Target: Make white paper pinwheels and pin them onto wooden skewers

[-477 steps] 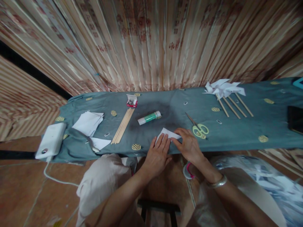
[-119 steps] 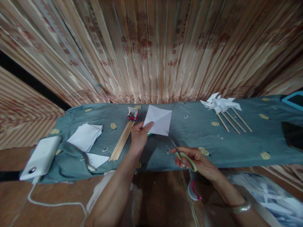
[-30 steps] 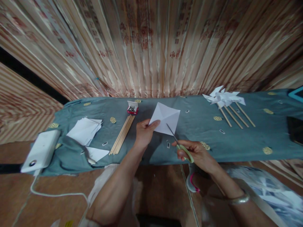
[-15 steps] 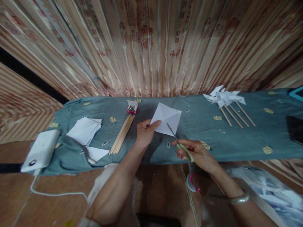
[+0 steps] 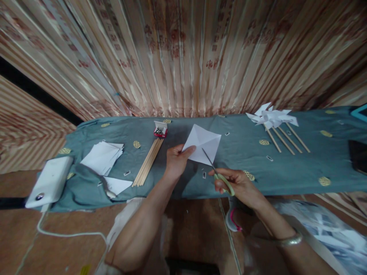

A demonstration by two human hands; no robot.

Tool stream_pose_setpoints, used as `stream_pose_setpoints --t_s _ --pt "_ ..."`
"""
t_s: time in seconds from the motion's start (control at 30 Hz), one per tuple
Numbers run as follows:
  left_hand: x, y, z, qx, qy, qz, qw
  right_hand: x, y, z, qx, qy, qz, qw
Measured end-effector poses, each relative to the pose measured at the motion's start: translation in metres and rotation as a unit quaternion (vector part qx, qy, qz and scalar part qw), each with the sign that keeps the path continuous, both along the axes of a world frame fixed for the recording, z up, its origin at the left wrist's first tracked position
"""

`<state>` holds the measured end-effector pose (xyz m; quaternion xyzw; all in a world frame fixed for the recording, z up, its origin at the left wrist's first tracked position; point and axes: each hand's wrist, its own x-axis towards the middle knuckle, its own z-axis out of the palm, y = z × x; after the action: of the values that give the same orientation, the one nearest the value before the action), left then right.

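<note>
A square sheet of white paper (image 5: 205,139) with diagonal creases is pinched at its left corner by my left hand (image 5: 178,160), thumb on top. My right hand (image 5: 236,183) grips a pair of scissors (image 5: 223,182) with pale green handles. Their blades lie over the sheet's lower right part, pointing toward its centre; whether they are closed fully I cannot tell. To the left of my left hand lies a bundle of wooden sticks (image 5: 147,163). Behind it stands a small red box (image 5: 160,130) with its lid up and shiny metal pins inside.
Several white paper pinwheels (image 5: 273,116) on sticks lie at the table's right. A stack of white paper (image 5: 103,157) and a folded piece (image 5: 118,185) are on the left, near a white device (image 5: 50,182) with a cable. Curtains (image 5: 183,57) hang behind the green tablecloth (image 5: 295,172).
Almost nothing differs. The paper and both hands are in nearly the same place, and the scissors' blades still rest across the sheet.
</note>
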<state>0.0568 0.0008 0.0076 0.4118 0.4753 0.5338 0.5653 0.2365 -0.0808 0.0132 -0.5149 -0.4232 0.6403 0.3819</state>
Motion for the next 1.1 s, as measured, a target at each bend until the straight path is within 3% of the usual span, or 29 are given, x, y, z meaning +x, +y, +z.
stream_pose_setpoints --t_s 0.5,1.1 --pt "0.000 -0.001 0.000 0.002 -0.004 -0.004 1.000 0.004 0.000 -0.010 0.033 -0.026 0.013 0.999" --pt "-0.011 0.008 -0.002 0.004 -0.025 0.015 1.000 0.006 -0.004 -0.008 -0.010 -0.002 0.049 0.999"
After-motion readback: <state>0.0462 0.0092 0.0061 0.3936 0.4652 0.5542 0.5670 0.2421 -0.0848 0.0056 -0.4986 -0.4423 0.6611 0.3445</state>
